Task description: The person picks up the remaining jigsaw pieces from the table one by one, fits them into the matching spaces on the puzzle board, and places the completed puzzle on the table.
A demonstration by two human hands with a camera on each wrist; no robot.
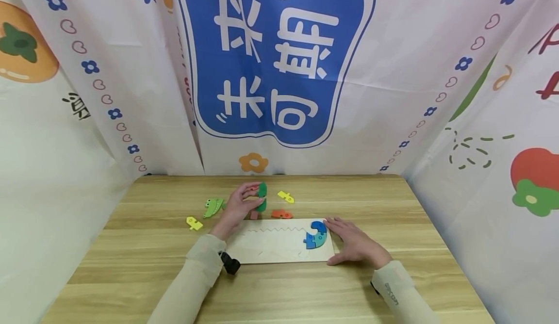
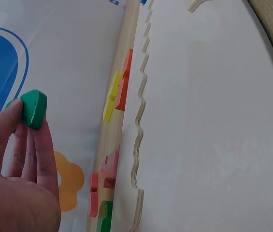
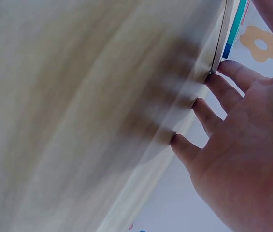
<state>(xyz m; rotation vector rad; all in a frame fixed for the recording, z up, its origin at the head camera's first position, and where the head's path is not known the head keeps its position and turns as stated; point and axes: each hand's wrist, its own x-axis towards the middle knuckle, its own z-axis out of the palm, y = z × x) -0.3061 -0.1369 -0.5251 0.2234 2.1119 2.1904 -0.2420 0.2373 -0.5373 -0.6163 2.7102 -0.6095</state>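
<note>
A green puzzle piece is pinched between the thumb and fingers of my left hand, over the far side of the board. In the left wrist view the green puzzle piece shows its thick side. My right hand spreads its fingers around the right end of the pale wooden puzzle board, thumb near the near corner and fingertips near the far one. In the right wrist view the fingers are extended, tips at the board and tabletop. Joined blue and teal pieces lie in the board's right end.
Behind the board lie a yellow piece and an orange-red piece. A light green piece with eyes and another yellow piece lie to the left. Red and pink pieces are by the left hand. Printed cloth hangs behind the table.
</note>
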